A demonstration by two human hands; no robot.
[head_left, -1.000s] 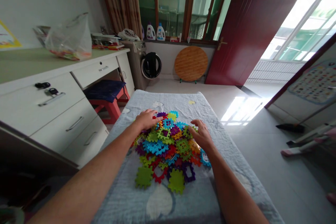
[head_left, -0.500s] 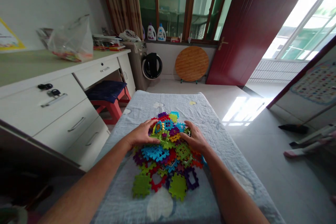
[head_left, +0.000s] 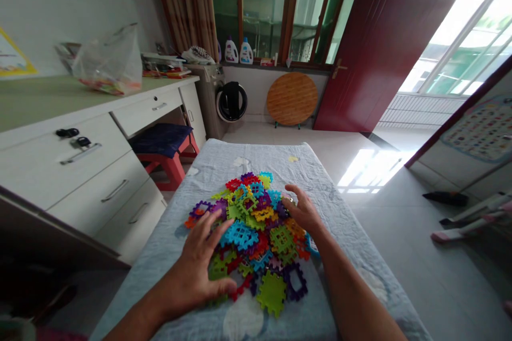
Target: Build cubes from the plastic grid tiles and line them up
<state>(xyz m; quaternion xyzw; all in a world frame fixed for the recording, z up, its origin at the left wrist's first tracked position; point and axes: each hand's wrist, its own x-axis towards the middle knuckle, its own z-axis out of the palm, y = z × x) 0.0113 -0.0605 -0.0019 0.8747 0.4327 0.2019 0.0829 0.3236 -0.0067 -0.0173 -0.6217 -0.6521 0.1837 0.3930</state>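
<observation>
A heap of toothed plastic building pieces lies in the middle of the cloth. Among them are a blue piece (head_left: 240,235), a green square (head_left: 271,292) near the front, a dark purple frame (head_left: 296,281) beside it and a yellow piece (head_left: 263,214). My left hand (head_left: 202,258) hovers over the heap's left front part, fingers spread, holding nothing, and hides some green and red pieces. At the right back edge of the heap is my right hand (head_left: 303,209), its fingers curved and apart, nothing visibly held.
A pale blue patterned cloth (head_left: 272,157) covers the table. To the left stand a white desk (head_left: 116,192) and a red stool (head_left: 170,162) with a dark cushion. Beyond are a washing machine (head_left: 212,96) and a round wooden board (head_left: 292,98).
My left hand has moved from the back of the heap toward me and spread wider, uncovering pieces at the left back. My right hand has shifted slightly to the right.
</observation>
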